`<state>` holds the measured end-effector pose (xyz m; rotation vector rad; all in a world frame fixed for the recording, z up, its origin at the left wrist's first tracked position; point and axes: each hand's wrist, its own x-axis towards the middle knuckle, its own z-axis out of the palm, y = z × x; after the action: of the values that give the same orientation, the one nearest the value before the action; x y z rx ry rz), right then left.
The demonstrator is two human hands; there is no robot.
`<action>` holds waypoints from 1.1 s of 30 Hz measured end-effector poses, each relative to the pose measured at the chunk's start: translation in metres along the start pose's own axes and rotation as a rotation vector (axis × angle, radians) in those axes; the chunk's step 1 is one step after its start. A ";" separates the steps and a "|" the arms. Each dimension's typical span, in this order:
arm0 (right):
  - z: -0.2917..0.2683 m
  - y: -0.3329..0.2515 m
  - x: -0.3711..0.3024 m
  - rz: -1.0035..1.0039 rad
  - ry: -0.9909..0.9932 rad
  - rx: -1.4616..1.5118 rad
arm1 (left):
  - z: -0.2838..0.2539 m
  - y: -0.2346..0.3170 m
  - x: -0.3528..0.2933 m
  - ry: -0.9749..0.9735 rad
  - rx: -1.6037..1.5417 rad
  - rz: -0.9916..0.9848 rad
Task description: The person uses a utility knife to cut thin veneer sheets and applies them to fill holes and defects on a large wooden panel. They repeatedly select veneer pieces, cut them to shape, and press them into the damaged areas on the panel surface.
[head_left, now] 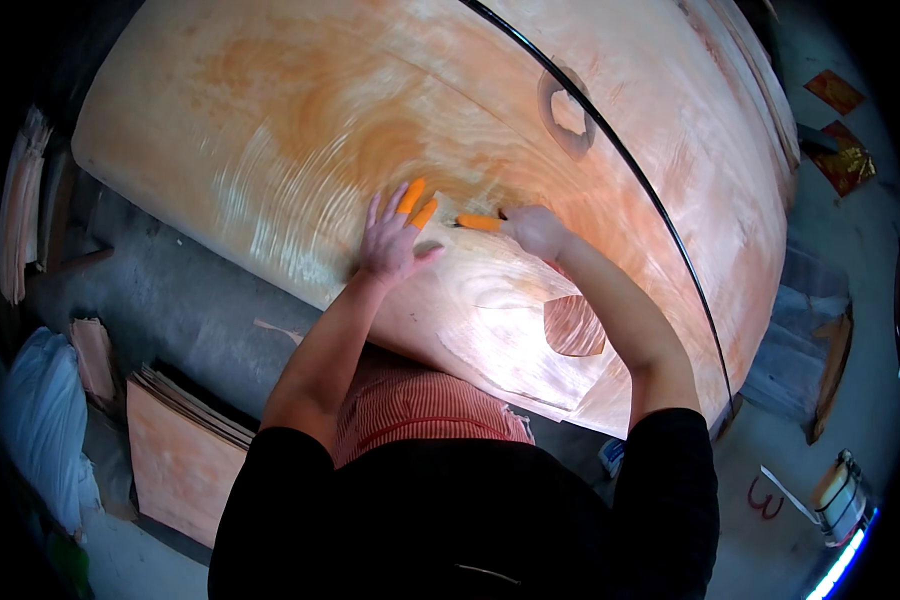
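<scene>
A large sheet of wood veneer with swirling orange-brown grain spreads in front of me. My left hand lies flat on it, fingers spread, with orange finger covers on two fingers. Just to the right, my right hand is closed low over the sheet. Its index finger, in an orange cover, points left along the surface. A small dark tip shows by that finger, but what the hand grips is too hidden to name. Below the right hand sits a darker, rounded veneer piece.
A black cord arcs across the sheet, passing a ragged hole with a brown rim. Stacked veneer sheets stand at lower left, beside a pale plastic bag. A strapped bundle and a bright light strip are at lower right.
</scene>
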<state>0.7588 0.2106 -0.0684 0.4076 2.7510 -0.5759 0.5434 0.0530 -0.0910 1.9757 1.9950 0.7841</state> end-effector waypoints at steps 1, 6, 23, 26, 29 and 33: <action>-0.001 -0.002 -0.017 0.035 0.009 -0.016 | 0.002 -0.002 -0.001 0.009 0.003 0.003; 0.019 -0.004 -0.066 0.245 0.062 -0.008 | 0.001 0.007 0.001 0.014 0.061 0.037; 0.134 -0.162 -0.139 1.133 0.206 0.423 | 0.034 0.036 0.000 -0.168 0.027 0.317; 0.132 -0.181 -0.139 1.311 0.237 0.672 | 0.032 0.039 0.001 -0.174 0.049 0.320; 0.138 -0.184 -0.141 1.303 0.330 0.708 | 0.032 0.042 0.002 -0.193 0.078 0.323; 0.155 -0.181 -0.145 1.237 0.444 0.696 | 0.029 0.047 0.005 -0.222 0.109 0.320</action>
<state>0.8674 -0.0453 -0.0926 2.3213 1.8772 -1.0711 0.5982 0.0616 -0.0899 2.3646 1.6523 0.4967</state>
